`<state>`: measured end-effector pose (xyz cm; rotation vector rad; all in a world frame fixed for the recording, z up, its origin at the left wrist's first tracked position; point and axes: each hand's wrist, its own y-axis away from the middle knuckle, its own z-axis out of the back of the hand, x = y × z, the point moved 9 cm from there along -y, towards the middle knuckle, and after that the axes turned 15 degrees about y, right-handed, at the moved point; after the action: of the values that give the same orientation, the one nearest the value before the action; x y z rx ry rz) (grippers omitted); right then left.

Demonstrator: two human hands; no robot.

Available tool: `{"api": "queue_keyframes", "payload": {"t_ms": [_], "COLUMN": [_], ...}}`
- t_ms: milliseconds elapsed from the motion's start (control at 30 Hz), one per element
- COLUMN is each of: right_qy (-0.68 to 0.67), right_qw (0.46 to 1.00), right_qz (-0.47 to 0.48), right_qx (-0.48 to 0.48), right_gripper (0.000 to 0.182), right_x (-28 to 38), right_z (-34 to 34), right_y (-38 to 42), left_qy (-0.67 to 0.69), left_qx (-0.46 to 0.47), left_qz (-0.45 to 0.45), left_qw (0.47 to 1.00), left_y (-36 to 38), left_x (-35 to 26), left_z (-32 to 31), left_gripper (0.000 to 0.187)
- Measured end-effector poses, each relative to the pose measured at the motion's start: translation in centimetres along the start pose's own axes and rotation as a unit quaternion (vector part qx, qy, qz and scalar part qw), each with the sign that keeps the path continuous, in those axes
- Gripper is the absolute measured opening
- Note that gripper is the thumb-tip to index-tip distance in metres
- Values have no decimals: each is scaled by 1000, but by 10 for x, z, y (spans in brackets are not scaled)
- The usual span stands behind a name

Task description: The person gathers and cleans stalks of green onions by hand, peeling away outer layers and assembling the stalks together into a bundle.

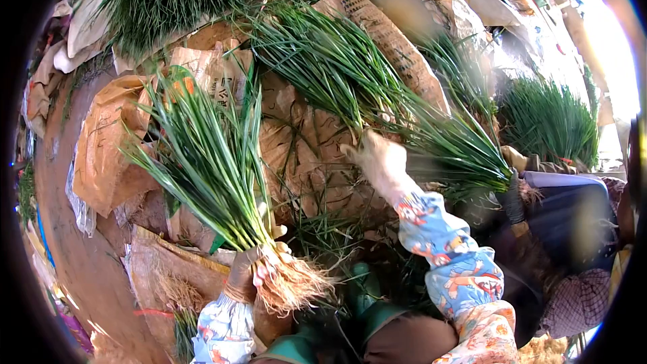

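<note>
My left hand (pixel 259 263) is closed around a bunch of green onions (pixel 209 162), gripping it just above the pale roots. The long leaves fan up and away to the left, and the tangled roots (pixel 293 283) hang out to the right of my fist. My right hand (pixel 381 162) has its fingers apart, slightly blurred, with nothing visible in them. It is close to the root ends of a pile of green onions (pixel 330 61) lying on sacking.
At the right, a co-worker's gloved hand (pixel 512 199) holds another bunch (pixel 465 148). Larger heaps of greens stand at the back left (pixel 182 0) and far right (pixel 552 118). Brown paper sacks (pixel 111 141) and loose leaves cover the ground. My knees (pixel 404 340) are below.
</note>
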<state>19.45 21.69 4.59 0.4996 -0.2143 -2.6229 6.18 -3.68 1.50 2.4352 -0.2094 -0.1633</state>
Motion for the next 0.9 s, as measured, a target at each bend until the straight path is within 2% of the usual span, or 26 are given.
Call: {"api": "queue_keyframes", "payload": {"t_ms": [33, 100, 133, 200, 233, 267, 300, 333, 367, 400, 433, 467, 500, 567, 600, 633, 700, 733, 767, 800, 833, 867, 900], "right_qy": [-14, 39, 42, -153, -175, -4, -226, -170, -173, -327, -287, -307, -215, -332, -216, -98, -248, -326, -361, -361, -73, 228, 125], "right_qw": [992, 999, 999, 987, 982, 929, 954, 956, 937, 932, 932, 929, 930, 921, 962, 987, 958, 899, 728, 741, 845, 763, 886], "right_qz": [-13, -11, 7, -35, 23, 284, 189, 237, 284, 146, 219, 207, 296, 205, 166, 124, 126, 115, 88, 293, 494, 587, 363], "right_qx": [-121, 22, -16, 18, 68, -238, -48, 8, -101, 61, 1, 21, -47, -15, 11, 36, -71, 268, 577, 484, 189, -148, -259], "right_gripper": [51, 46, 41, 21, 16, 18, 21, 23, 22, 23, 20, 12, 8, 8, 9, 11, 15, 16, 18, 17, 14, 11, 12], "right_x": [-5, -4, 0, -13, -2, 35, 35, 61, 83, 81, 99, 104, 118, 109, 100, 83, 37, 51, 62, 76, 87, 106, 88], "right_z": [10, -29, -28, -25, -6, -7, -3, 20, -3, 2, 21, 14, 16, 2, -30, -61, -57, -111, -140, -97, -62, -34, -16], "right_y": [-13, -48, -57, -44, -25, 4, 18, 44, 67, 75, 96, 101, 107, 96, 76, 58, 56, 66, 113, 121, 102, 95, 31], "left_qy": [25, 25, 19, -12, 18, 20, -68, -156, -147, -158, -169, -211, -202, -177, -113, -116, -14, -35, -2, 29, 60, 67, 76], "left_qx": [-16, 45, 63, 82, 121, 121, 81, 40, 8, -7, -24, -52, -17, -37, 37, 41, 102, 140, 145, 94, 42, 53, 43], "left_qz": [43, -18, 7, 28, 33, 31, 39, 48, -49, -2, 46, 59, -2, 3, -23, -18, -30, -25, -9, -6, -5, 24, 12], "left_qw": [999, 998, 998, 996, 992, 992, 994, 986, 988, 987, 984, 974, 979, 983, 993, 992, 994, 989, 989, 995, 997, 996, 996], "left_y": [-8, -13, -11, -5, -5, -7, -10, -14, -22, -24, -24, -24, -26, -24, -24, -14, 12, 9, 5, 2, -1, -7, -9], "left_x": [5, 4, 8, 12, 15, 12, 13, 13, 15, 21, 27, 27, 21, 21, 23, 19, 9, 1, 0, -1, -2, 1, 4], "left_z": [7, -7, -7, -11, -25, -27, -21, -15, -28, -23, -16, -8, -12, -3, -13, 3, -54, -50, -41, -33, -26, -17, -17], "left_gripper": [60, 62, 58, 53, 47, 47, 44, 41, 42, 37, 31, 26, 27, 27, 26, 28, 30, 29, 37, 46, 55, 68, 64]}}
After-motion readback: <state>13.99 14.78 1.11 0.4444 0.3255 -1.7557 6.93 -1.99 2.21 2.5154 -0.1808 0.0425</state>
